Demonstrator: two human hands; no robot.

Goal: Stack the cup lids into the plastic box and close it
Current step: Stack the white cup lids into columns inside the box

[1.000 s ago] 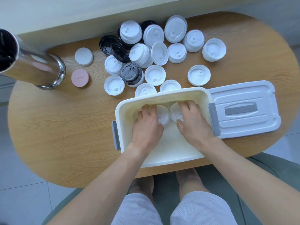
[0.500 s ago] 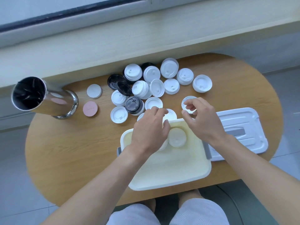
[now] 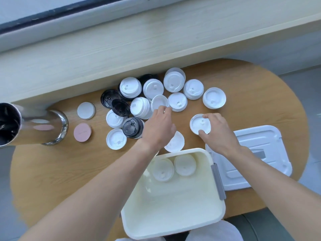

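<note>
Your right hand (image 3: pixel 219 131) pinches a round white plastic cup lid (image 3: pixel 199 125) at frame centre-right; your left hand (image 3: pixel 159 126) reaches the pile, fingertips on a white lid there. Lift squarely, then seat it on the two lids in the cream plastic box (image 3: pixel 215 204) below.

round plastic cup lids (image 3: pixel 177 101): mostly white, plain
three round plastic lids (image 3: pixel 120 107): black, glossy
rectangular plastic box (image 3: pixel 173 228): cream-white; side latch (image 3: pixel 218 181) grey
flat rectangular box cover (image 3: pixel 271 145): white, handle inset grey
oval wooden table (image 3: pixel 52 171): light brown, grain pattern seen
small round disc (image 3: pixel 82 132): pink
second small round disc (image 3: pixel 86 110): white
cylindrical metal cup (image 3: pixel 34 127): silver, mirrored, dark inside
</note>
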